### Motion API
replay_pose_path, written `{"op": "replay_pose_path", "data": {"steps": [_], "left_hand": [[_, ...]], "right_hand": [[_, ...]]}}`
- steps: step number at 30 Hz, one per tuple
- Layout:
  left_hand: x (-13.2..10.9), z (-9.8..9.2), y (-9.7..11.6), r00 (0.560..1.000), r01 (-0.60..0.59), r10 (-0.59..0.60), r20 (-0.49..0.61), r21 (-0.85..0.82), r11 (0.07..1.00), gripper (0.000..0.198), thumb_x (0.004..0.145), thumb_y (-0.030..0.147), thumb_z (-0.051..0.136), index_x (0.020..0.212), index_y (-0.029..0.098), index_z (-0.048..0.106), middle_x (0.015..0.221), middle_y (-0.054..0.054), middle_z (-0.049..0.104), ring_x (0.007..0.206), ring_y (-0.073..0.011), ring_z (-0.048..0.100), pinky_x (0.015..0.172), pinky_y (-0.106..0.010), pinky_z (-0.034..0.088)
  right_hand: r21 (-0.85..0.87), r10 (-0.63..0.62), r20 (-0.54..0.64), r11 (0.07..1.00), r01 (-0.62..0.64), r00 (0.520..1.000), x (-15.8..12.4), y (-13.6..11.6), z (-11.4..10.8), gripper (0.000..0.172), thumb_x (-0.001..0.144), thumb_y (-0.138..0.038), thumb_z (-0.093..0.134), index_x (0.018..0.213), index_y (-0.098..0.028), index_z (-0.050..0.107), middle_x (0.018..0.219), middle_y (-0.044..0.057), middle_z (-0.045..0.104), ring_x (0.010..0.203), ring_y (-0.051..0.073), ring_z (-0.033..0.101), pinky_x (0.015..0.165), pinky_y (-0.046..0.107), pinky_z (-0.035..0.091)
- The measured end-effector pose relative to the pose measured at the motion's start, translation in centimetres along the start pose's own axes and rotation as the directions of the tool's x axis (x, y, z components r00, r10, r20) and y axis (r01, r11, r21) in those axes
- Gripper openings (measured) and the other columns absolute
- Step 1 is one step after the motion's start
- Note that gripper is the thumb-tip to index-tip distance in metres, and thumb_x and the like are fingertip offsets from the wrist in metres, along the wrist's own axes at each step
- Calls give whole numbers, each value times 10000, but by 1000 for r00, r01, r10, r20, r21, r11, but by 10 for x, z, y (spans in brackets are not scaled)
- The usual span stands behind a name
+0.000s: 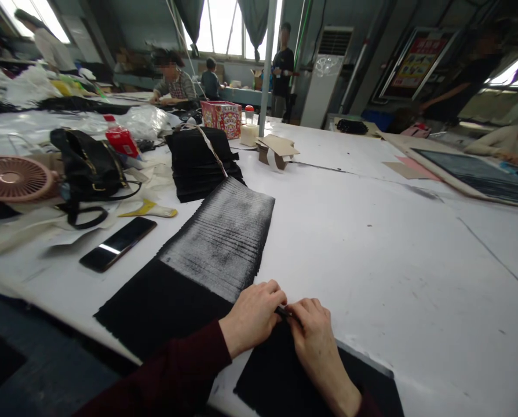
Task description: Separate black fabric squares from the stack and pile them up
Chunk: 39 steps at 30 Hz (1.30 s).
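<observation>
My left hand (255, 315) and my right hand (315, 339) meet near the table's front edge, fingers closed in a pinch. Between their fingertips is a rolled or folded dark edge of a black fabric piece (265, 370), which lies flat under my right hand and forearm. A pale grey strip runs along its far right edge. Beside my left hand spreads a fanned row of overlapping black fabric pieces (154, 307), whose exposed edges look dusted whitish grey. Behind it rises a stack of black fabric (202, 162) with a pale band across it. The fingertips partly hide what they pinch.
On the white table (393, 260), a phone (117, 243), a yellow-and-white tool (150, 209), a black bag (87, 165) and a pink fan (15, 178) stand left. A cardboard piece (278, 147) sits by a pole (267, 69). Other people are around the table.
</observation>
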State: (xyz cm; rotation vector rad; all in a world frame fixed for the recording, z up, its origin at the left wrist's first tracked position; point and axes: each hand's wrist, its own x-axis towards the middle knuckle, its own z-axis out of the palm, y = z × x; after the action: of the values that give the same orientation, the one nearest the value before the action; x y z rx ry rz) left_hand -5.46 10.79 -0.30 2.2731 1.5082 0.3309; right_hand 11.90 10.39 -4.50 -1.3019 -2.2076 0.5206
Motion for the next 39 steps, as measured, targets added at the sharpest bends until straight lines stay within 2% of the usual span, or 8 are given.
{"op": "replay_pose_path", "data": {"steps": [5,9,12,16,20,23,29,39], "left_hand": [[-6,4,-4,999,-33,34,-37,30,999,121,856,180,630,967,222,657,1047,-12,625,939,-178,593,838,-303,471],[-10,9,-7,996,-54,59,-73,57,997,107,871,207,642,974,226,664,1025,-2,636,909,-172,582,813,-302,468],[-13,12,-7,990,-89,97,-99,87,992,89,922,221,580,961,221,660,998,-10,632,895,-171,564,791,-301,456],[-18,13,-6,983,-126,146,-114,167,978,184,977,193,460,934,214,637,952,-15,616,850,-172,546,739,-310,451],[-23,13,-2,984,-160,176,-39,260,952,158,958,157,483,1044,192,610,929,-26,607,832,-186,550,715,-320,465],[-26,15,1,982,-183,188,13,303,935,208,948,144,501,1139,165,578,935,-40,604,830,-191,556,721,-320,480],[-31,25,-3,975,-199,220,-27,330,923,277,964,135,459,1233,134,529,969,-60,613,847,-198,568,728,-325,488],[-36,33,-6,972,-204,230,-38,342,917,339,975,118,395,1302,102,485,1032,-77,613,869,-211,565,746,-340,489]], "right_hand": [[-32,-70,-57,997,68,996,-6,2,4,240,913,-79,460,995,-230,628,865,34,591,841,203,530,763,366,393],[-85,-173,-114,983,164,978,-9,7,7,277,942,-110,445,1090,-246,634,870,40,586,817,196,540,744,368,423],[-122,-226,-119,970,212,967,-12,9,8,318,939,-87,433,1137,-243,626,868,47,580,812,199,537,735,371,436],[-170,-259,-94,956,241,961,-17,8,8,328,919,-51,436,1148,-198,620,891,64,575,826,206,524,741,376,445],[-213,-288,-91,941,264,953,-19,4,7,318,916,-46,435,1157,-161,607,923,84,577,850,218,515,762,398,448],[-242,-331,-107,923,298,938,-19,2,6,323,916,-41,416,1168,-129,599,928,102,584,864,232,517,767,420,450],[-282,-441,-132,875,393,888,-18,5,7,374,910,-26,382,1235,-87,556,940,126,597,868,248,520,784,464,457],[-324,-508,-141,835,445,850,-13,10,9,397,883,-18,384,1239,-73,552,923,138,613,847,254,527,727,430,464]]}}
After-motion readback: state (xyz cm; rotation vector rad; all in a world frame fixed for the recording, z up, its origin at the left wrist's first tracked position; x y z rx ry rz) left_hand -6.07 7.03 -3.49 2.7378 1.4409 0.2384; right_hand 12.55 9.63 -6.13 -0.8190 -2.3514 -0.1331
